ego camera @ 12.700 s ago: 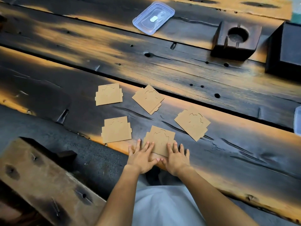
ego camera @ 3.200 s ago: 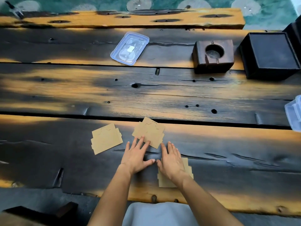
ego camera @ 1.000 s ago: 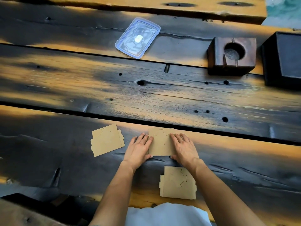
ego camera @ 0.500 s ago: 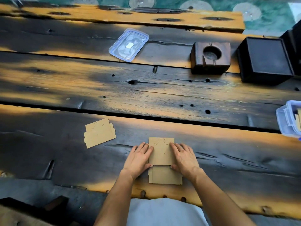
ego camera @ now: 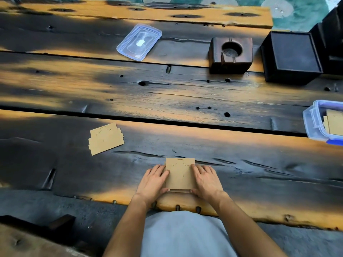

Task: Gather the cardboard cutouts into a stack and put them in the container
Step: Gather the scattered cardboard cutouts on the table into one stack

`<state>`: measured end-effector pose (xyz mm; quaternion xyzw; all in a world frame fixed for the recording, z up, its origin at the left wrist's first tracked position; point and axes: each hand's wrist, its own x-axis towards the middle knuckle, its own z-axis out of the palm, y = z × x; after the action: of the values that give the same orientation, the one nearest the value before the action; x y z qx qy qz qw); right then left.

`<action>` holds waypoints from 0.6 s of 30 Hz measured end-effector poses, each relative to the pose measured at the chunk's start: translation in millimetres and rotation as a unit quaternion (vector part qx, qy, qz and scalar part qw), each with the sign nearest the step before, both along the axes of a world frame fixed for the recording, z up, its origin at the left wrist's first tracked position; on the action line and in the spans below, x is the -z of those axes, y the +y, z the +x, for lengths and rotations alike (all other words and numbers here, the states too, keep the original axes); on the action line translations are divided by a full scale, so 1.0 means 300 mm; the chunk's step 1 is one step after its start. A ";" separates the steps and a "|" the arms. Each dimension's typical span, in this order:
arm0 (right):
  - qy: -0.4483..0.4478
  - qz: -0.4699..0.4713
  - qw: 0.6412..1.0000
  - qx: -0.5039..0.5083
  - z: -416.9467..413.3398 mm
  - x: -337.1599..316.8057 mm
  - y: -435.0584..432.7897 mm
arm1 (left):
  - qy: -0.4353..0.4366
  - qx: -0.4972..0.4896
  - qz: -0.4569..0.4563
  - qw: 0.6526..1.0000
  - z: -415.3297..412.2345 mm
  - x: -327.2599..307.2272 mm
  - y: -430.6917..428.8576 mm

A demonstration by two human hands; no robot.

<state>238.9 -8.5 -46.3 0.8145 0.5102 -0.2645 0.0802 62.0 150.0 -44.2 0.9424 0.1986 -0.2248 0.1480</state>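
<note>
A small stack of brown cardboard cutouts (ego camera: 179, 174) lies near the table's front edge. My left hand (ego camera: 153, 182) rests against the stack's left side and my right hand (ego camera: 205, 179) against its right side, fingers fairly straight, thumbs at the near edge. A lower cutout peeks out at the near edge. Another pile of cutouts (ego camera: 106, 138) lies apart to the left. The clear plastic container (ego camera: 315, 121) with blue clips stands at the right edge and holds cardboard pieces.
The container's clear lid (ego camera: 139, 42) lies at the far side of the dark wooden plank table (ego camera: 241, 160). A wooden block with a round hole (ego camera: 231, 55) and a black box (ego camera: 292, 56) stand at the far right.
Both hands slid the upper cutouts toward me over the lower piece, so the two piles now nearly coincide. The left pile has not moved.
</note>
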 end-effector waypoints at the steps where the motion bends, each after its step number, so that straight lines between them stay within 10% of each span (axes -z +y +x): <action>1: 0.001 -0.001 1.000 -0.002 -0.007 0.001 -0.002 | 0.003 -0.003 0.001 1.000 -0.005 0.003 -0.006; 18: 0.034 -0.017 0.999 0.024 -0.068 -0.001 -0.009 | 0.057 -0.056 -0.010 0.997 -0.021 0.047 -0.059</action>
<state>218.4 -11.3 -45.8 0.8157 0.4883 -0.3022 0.0704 55.7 132.3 -58.4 0.9138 0.2570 -0.2719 0.1583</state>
